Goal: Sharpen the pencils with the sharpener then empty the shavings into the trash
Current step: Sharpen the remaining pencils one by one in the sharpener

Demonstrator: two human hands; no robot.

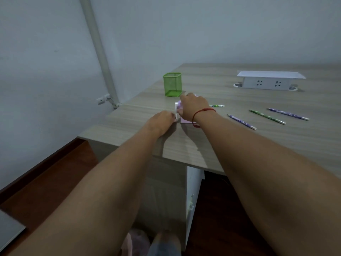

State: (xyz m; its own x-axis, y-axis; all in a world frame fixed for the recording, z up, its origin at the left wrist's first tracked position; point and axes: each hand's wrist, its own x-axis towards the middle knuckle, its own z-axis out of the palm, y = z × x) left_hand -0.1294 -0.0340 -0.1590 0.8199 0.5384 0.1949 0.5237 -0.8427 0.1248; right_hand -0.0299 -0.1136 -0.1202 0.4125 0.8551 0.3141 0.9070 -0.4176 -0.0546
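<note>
A small pink and white crank sharpener (184, 120) stands on the wooden desk (230, 141), mostly hidden under my right hand (193, 108), which grips its top. My left hand (162, 120) pinches the white crank handle (176, 111) on the sharpener's left side. A green patterned pencil (217, 105) sticks out of the sharpener to the right, behind my right wrist. Three more pencils lie loose to the right: a purple one (241, 122), a green one (267, 116) and another purple one (288, 114).
A green mesh pencil cup (172, 84) stands just behind the sharpener. A white socket box (267, 81) rises from the desk at the back right. The desk's left edge drops to a dark wooden floor (46, 182); a white pipe (99, 50) runs up the wall.
</note>
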